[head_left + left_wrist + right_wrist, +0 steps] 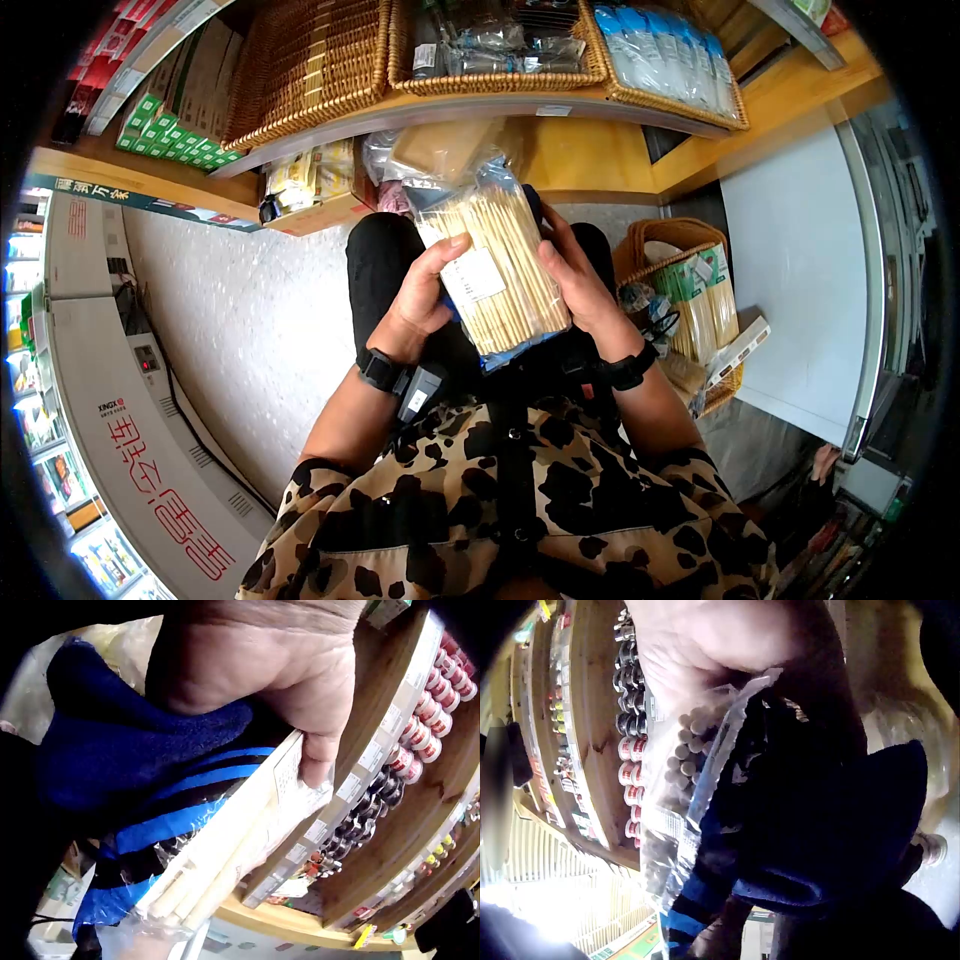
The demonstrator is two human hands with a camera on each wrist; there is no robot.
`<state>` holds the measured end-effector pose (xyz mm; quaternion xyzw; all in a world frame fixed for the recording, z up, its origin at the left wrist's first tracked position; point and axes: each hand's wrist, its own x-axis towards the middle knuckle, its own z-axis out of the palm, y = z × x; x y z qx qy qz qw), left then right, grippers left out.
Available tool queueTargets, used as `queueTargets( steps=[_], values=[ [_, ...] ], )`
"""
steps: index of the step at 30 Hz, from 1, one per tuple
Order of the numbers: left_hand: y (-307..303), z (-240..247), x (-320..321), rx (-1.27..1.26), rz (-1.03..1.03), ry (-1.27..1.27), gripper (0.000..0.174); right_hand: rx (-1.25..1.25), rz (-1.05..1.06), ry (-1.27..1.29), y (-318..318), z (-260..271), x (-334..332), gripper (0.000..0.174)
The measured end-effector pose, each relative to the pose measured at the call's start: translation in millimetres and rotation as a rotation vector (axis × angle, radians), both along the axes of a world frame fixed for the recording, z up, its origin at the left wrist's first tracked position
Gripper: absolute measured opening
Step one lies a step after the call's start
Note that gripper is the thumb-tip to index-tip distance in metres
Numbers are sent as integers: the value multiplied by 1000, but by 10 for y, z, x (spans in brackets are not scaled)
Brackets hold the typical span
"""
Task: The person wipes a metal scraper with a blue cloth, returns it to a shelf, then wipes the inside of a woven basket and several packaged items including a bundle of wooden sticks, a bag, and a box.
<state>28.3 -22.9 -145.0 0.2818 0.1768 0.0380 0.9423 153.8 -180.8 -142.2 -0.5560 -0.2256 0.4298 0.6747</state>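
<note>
A clear plastic pack of pale wooden sticks [515, 260] with a white label [473, 275] is gripped from both sides above the lap. My left hand [420, 295] has its thumb on the front near the label, its fingers behind. The right hand [583, 290] holds the opposite edge, thumb along the front. Dark blue cloth [142, 742] and blue-and-black stripes [187, 799] lie behind the pack in the left wrist view. In the right wrist view, round stick ends [690, 750] show through the plastic beneath the right hand [720, 637], beside dark blue cloth [840, 817].
Wicker baskets [310, 75] with bagged goods line the shelf [590, 150] ahead. Below it stands a carton [325, 212]. A wicker basket [722, 395] holding more stick packs is at right, near a white panel [800, 270]. A white freezer [130, 420] stands at left.
</note>
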Motion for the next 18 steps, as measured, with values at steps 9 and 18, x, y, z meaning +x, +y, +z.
queueTargets(
  steps=[9,18],
  values=[
    [-81,115,29,158,38,31,50,25,42,-43,70,167,-159,91],
    [-147,218,111,384,265,113,37,-2,-97,-191,149,234,-233,46]
  ],
)
